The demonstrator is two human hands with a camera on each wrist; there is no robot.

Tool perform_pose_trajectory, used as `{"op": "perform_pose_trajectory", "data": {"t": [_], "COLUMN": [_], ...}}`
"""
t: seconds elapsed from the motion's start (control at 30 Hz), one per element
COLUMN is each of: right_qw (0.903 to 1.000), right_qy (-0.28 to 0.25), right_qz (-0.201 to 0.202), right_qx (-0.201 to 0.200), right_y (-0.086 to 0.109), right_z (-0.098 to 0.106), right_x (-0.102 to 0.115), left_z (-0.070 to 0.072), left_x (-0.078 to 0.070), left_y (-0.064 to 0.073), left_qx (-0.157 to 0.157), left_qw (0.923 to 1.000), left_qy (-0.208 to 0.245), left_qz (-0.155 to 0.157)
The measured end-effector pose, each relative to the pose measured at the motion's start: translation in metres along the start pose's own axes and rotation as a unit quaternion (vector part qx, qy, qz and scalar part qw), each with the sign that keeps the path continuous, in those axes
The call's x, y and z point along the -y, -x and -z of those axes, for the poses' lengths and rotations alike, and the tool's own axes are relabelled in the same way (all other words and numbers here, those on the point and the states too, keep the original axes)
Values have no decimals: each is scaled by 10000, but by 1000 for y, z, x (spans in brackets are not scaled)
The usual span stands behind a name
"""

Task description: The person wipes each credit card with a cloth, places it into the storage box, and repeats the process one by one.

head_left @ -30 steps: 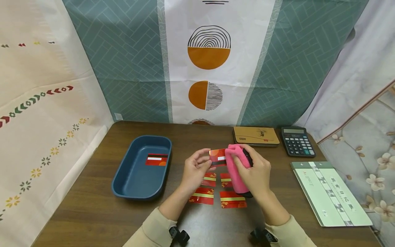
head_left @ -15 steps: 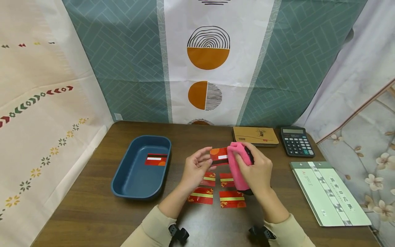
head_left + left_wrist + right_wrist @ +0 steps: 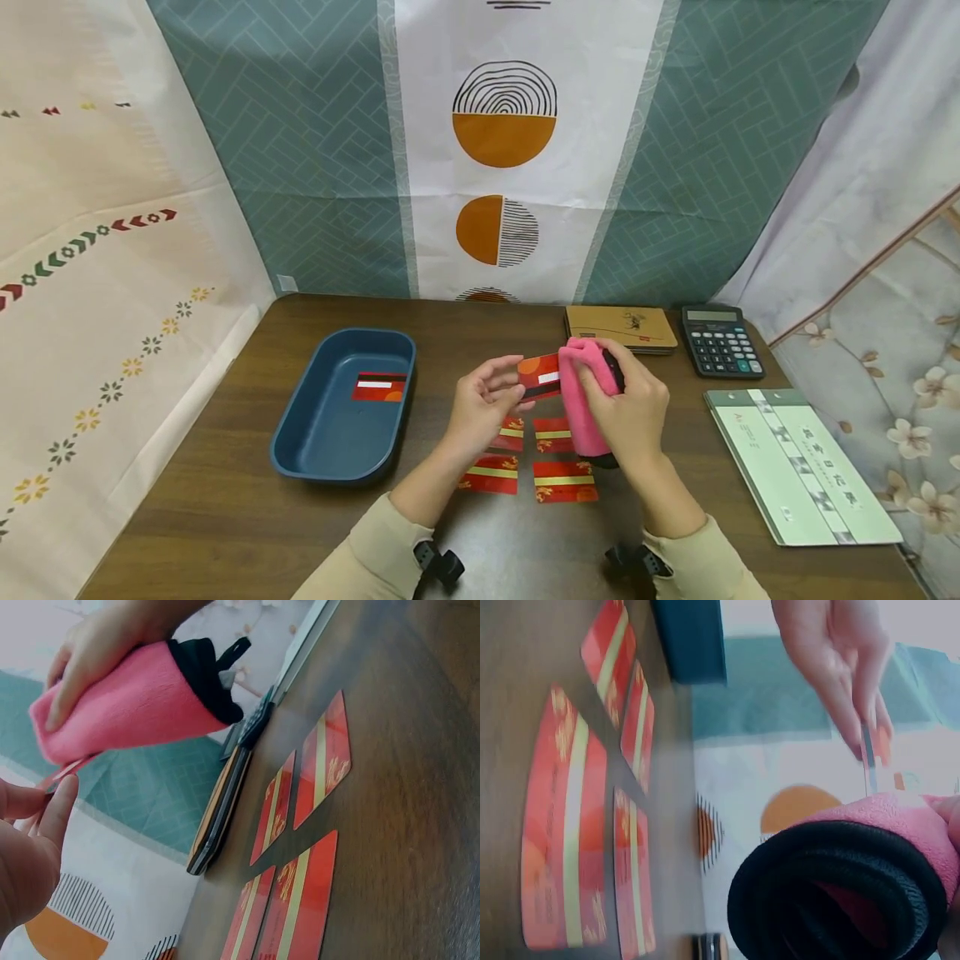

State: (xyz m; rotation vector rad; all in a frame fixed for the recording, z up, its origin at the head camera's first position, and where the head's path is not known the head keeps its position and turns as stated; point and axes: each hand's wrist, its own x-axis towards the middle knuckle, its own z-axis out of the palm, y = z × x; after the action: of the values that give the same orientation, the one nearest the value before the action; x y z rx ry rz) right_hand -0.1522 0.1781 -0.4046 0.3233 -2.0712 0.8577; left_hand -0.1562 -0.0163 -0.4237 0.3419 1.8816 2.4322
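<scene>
My left hand (image 3: 486, 404) pinches the left end of a red card (image 3: 538, 377) with an orange circle and a dark stripe. In my right hand (image 3: 632, 408) is a folded pink cloth (image 3: 581, 408) with black edging, its upper end lapped over the card's right end. Seen from the right wrist, the cloth (image 3: 900, 817) is rolled in layers. Below the hands several red cards with yellow stripes lie on the table in two rows, among them a front right card (image 3: 566, 482) and a front left card (image 3: 491, 475).
A blue tray (image 3: 288, 454) stands at the left with one red card (image 3: 379, 387) in it. Brown notebooks (image 3: 621, 327) lie at the back, beside a black calculator (image 3: 722, 342). A pale green notebook (image 3: 802, 467) is at the right. Curtains hang behind and at both sides.
Both hands have shifted slightly right and up, with the card and the cloth between them. The cloth's end still covers the card's right end. Tray and cards on the table have stayed put.
</scene>
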Motion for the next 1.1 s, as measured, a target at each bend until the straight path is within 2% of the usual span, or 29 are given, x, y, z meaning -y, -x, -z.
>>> {"op": "perform_pose_trajectory", "data": {"t": [0.1,0.3,0.53,0.77,0.9,1.03,1.1], "right_qw": [10000,9963,9991,9964,9983,9996,9998], "right_qy": [-11,-356,40,-321,-244,-96,18], "right_qz": [72,529,334,453,328,242,201], "right_qx": [55,576,262,644,412,147,29], "right_y": [1,11,4,15,17,13,10], "right_z": [0,-3,5,1,1,6,9], "right_x": [1,17,8,19,19,12,6], "left_z": [1,1,7,0,0,7,11], "left_x": [-1,1,0,4,4,1,-1], "left_y": [-1,-1,-1,-1,0,1,1], "left_qx": [-25,244,52,411,343,229,267], "left_qw": [9999,9992,9991,9990,9991,9993,9993], "left_qy": [118,155,406,129,147,183,133], "left_qz": [79,280,69,108,217,228,225]}}
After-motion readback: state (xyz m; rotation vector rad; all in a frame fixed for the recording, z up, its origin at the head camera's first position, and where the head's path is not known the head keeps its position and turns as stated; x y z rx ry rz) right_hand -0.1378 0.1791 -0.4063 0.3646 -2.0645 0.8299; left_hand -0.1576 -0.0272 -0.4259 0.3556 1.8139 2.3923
